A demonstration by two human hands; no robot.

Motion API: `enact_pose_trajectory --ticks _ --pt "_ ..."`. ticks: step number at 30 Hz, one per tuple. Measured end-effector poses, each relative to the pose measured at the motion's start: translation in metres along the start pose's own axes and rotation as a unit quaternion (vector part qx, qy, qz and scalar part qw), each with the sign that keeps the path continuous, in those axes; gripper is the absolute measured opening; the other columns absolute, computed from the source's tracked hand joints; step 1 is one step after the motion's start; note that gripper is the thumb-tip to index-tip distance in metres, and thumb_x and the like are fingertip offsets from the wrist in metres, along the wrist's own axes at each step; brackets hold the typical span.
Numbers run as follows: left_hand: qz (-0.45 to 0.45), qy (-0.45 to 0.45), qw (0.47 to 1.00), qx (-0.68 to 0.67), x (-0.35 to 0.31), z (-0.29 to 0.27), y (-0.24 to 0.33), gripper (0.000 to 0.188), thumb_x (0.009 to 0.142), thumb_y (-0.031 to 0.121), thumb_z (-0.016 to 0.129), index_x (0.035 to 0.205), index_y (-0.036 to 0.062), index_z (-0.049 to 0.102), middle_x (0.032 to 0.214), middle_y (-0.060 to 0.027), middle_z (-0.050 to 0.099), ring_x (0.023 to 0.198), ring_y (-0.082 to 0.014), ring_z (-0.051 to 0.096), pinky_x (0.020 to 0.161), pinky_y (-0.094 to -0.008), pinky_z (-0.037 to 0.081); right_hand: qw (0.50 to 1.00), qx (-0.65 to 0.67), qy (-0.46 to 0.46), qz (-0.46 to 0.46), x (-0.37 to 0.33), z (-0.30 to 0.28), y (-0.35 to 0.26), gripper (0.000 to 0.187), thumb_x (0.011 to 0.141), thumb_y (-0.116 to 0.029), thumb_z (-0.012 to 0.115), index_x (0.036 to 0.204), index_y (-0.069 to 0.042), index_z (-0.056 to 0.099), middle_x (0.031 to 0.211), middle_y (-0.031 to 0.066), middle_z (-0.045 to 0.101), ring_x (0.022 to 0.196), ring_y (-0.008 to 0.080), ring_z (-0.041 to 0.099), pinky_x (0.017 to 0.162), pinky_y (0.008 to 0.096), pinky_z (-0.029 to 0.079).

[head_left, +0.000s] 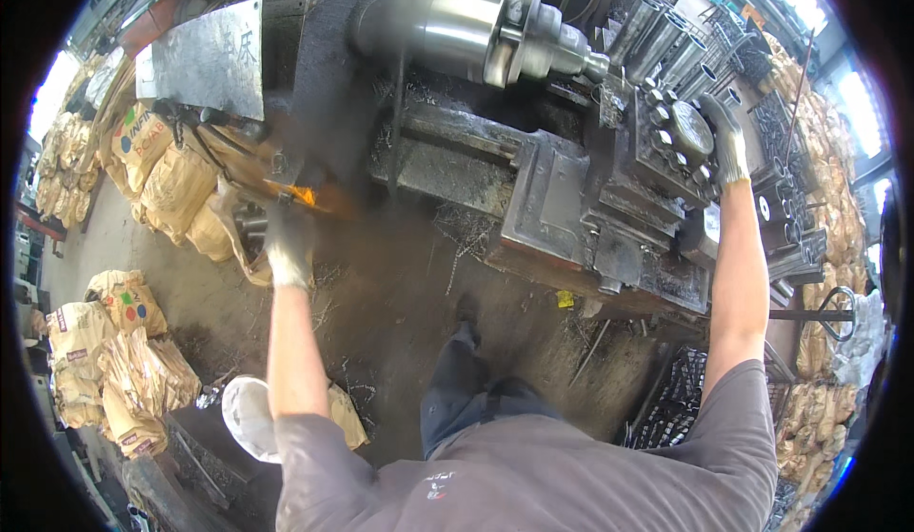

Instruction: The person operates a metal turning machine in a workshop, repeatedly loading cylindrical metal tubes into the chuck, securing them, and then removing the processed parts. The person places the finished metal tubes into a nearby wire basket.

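Both my hands wear pale work gloves. My left hand (288, 246) is by the headstock side of a metal lathe, close to an orange-tipped lever (301, 194); dark blur covers its fingers, so I cannot see whether it grips the lever. On the right, my right hand (729, 144) curls against the far right side of the square tool post (687, 132), beside its round top and bolts. What lies under those fingers is hidden. A shiny cylindrical chuck (466, 23) and a stepped metal piece (557, 45) project toward the tool post.
Metal tubes (657, 37) stand behind the tool post. Brown paper sacks (171, 185) are piled at left, with more sacks (114, 342) below. A white round object (249, 418) is near my left elbow. A crate (671, 403) of dark pieces is at lower right. Curly metal chips litter the floor.
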State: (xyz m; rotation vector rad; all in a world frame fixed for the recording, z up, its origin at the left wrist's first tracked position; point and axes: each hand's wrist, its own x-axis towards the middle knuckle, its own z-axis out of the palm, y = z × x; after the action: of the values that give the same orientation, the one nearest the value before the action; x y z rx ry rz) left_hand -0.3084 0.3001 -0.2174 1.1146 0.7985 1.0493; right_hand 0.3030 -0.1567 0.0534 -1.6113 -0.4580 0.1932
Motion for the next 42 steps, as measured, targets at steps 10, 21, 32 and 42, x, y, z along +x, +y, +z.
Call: enact_pose_trajectory --ticks 10,21,32,42 --pt "0.407 -0.372 0.821 0.152 -0.116 0.282 -0.024 0.073 0.084 0.051 0.078 0.133 -0.0011 0.067 0.135 -0.0260 0.064 0.132 -0.0512 0.058 0.120 -0.0628 0.040 0.934 -0.289 -0.001 -0.212 0.006 -0.068 0.022 0.033 0.095 -0.009 0.073 0.127 -0.003 0.074 0.125 0.0057 0.071 0.115 0.0180 0.070 0.099 0.0314 0.055" --pt "0.436 -0.488 0.753 -0.074 -0.092 0.322 -0.094 0.046 0.082 0.038 0.075 0.114 0.0049 0.073 0.121 -0.0169 0.069 0.124 -0.0452 0.064 0.115 -0.0704 0.040 0.985 -0.128 0.029 -0.111 -0.022 -0.053 0.017 0.042 0.110 -0.019 0.056 0.146 0.002 0.062 0.136 0.0129 0.070 0.120 0.0204 0.068 0.103 0.0330 0.057" --pt "0.470 -0.439 0.747 -0.168 -0.097 0.336 -0.090 0.032 0.067 0.014 0.078 0.096 0.0030 0.070 0.102 -0.0159 0.066 0.099 -0.0405 0.066 0.098 -0.0624 0.048 0.946 -0.228 0.113 -0.201 -0.046 -0.032 0.002 0.043 0.110 -0.022 0.058 0.146 0.000 0.062 0.135 0.0128 0.070 0.120 0.0204 0.068 0.101 0.0331 0.057" --pt "0.555 -0.369 0.718 -0.204 -0.094 0.342 -0.101 0.016 0.076 0.006 0.074 0.089 0.0020 0.065 0.090 -0.0143 0.062 0.084 -0.0348 0.060 0.078 -0.0485 0.047 0.919 -0.246 0.152 -0.268 -0.090 -0.031 0.007 0.044 0.109 -0.024 0.059 0.146 -0.002 0.063 0.135 0.0128 0.070 0.119 0.0204 0.068 0.100 0.0333 0.058"
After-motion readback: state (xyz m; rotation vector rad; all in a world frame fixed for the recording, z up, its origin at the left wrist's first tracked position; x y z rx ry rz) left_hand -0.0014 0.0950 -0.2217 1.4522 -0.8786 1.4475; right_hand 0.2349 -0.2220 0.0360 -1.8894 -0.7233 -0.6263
